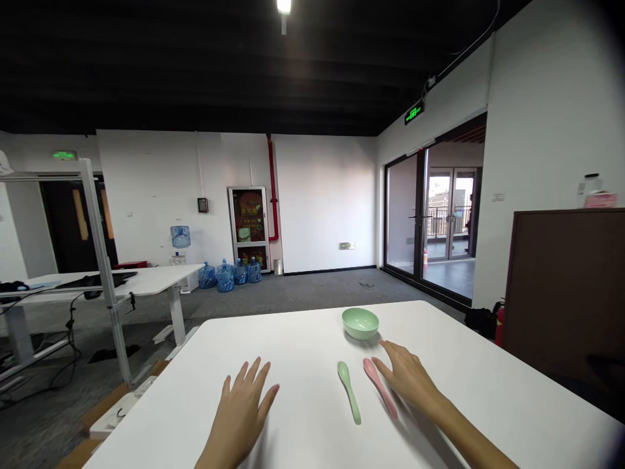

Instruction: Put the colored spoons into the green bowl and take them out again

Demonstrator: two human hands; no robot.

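Resting a bare left hand (239, 410) and a bare right hand (407, 381) palm-down over a white rectangular counter (146, 417), with two spoons and a bowl.

Contents: one pale green soup spoon (349, 391) and one pale pink soup spoon (379, 387), lying side by side on the counter between the hands, scoops pointing away. One round pale green bowl (360, 324) stands upright beyond them, apart from both hands. Both hands empty, fingers spread apart, clamped on nothing. Right fingers (390, 355) just beside the pink scoop; contact cannot be told. Left hand nearest the green spoon, not touching it. Further off: blue water jugs (224, 277) on grey carpet, glass doors (420, 215) at right.
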